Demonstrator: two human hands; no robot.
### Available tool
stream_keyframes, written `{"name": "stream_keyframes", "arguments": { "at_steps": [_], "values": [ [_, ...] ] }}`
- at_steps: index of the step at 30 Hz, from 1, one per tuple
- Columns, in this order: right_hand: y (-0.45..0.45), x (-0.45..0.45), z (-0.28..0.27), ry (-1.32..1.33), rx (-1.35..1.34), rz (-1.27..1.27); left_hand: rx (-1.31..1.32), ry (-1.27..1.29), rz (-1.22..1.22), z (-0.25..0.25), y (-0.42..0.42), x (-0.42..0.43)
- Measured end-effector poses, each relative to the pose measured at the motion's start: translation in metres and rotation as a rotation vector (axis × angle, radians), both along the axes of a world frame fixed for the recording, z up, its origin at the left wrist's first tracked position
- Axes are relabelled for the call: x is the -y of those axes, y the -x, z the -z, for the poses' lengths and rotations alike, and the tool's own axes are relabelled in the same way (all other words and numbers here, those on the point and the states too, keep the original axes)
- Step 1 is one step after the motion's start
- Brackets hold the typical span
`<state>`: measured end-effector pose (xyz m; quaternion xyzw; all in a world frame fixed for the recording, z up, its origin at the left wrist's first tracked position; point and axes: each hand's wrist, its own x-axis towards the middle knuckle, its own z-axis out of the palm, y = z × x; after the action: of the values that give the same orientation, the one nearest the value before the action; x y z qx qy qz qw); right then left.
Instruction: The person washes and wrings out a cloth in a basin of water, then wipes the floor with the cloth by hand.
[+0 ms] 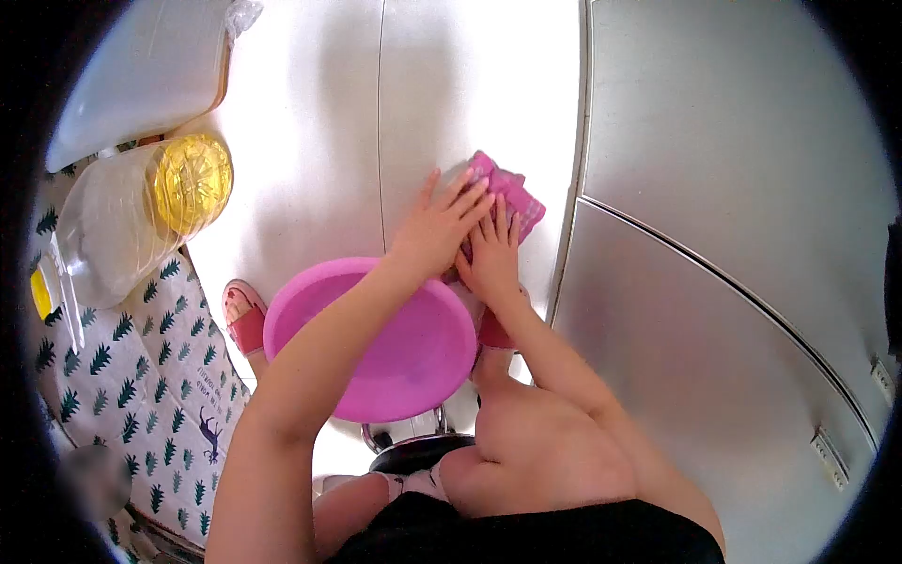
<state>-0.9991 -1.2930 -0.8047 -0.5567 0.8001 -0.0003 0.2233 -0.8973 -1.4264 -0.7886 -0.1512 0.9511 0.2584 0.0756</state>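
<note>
A crumpled pink patterned cloth (529, 209) lies on the white tiled floor, right of the middle of the head view. My left hand (439, 226) reaches across from the left, its fingers spread over the cloth's left part. Beside it, my right hand (492, 256) rests on the lower part of the cloth with its fingers apart. The fingertips of both hands are close together. Just below and left of the hands is a pink plastic basin (413, 352), partly covered by my left forearm.
Silver cabinet or fridge doors (695, 310) stand on the right. On the left are a large clear bottle with a yellow base (193, 183), a translucent container (141, 70) and a tree-patterned cloth (141, 376). Red slippers (248, 329) and a black stool (418, 454) are below.
</note>
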Motion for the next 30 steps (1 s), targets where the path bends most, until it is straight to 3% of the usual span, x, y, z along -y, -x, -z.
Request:
{"name": "stream_keyframes", "arguments": {
  "at_steps": [6, 9, 12, 14, 16, 18, 19, 20, 21, 24, 30],
  "values": [
    [-0.009, -0.008, 0.0, 0.017, -0.033, -0.01, 0.142, 0.153, -0.005, -0.009, 0.003, -0.013],
    [-0.009, -0.003, -0.001, 0.009, -0.067, -0.017, 0.407, 0.308, 0.168, -0.035, 0.006, -0.008],
    [-0.008, 0.012, 0.002, 0.078, -0.069, 0.03, 0.389, 0.272, 0.023, -0.037, -0.016, 0.004],
    [-0.002, 0.03, 0.003, 0.104, -0.068, 0.043, 0.313, 0.131, -0.13, -0.065, -0.015, 0.033],
    [0.008, 0.051, 0.006, 0.122, -0.087, 0.037, -0.176, 0.057, -0.305, -0.11, -0.023, 0.073],
    [0.02, 0.074, 0.011, 0.176, -0.08, 0.038, -0.501, -0.247, -0.527, -0.151, -0.031, 0.102],
    [0.024, 0.086, 0.015, 0.203, -0.077, 0.039, -0.66, -0.205, -0.501, -0.163, -0.039, 0.117],
    [0.03, 0.099, 0.022, 0.216, -0.108, 0.032, -0.942, -0.375, -0.479, -0.167, -0.047, 0.134],
    [0.036, 0.115, 0.025, 0.234, -0.122, 0.031, -1.048, -0.408, -0.526, -0.169, -0.055, 0.146],
    [0.053, 0.168, 0.031, 0.291, -0.154, 0.033, -1.165, -0.474, -0.747, -0.168, -0.062, 0.173],
    [0.061, 0.198, 0.04, 0.338, -0.13, 0.052, -0.866, -0.634, -0.933, -0.144, -0.069, 0.132]
  ]
}}
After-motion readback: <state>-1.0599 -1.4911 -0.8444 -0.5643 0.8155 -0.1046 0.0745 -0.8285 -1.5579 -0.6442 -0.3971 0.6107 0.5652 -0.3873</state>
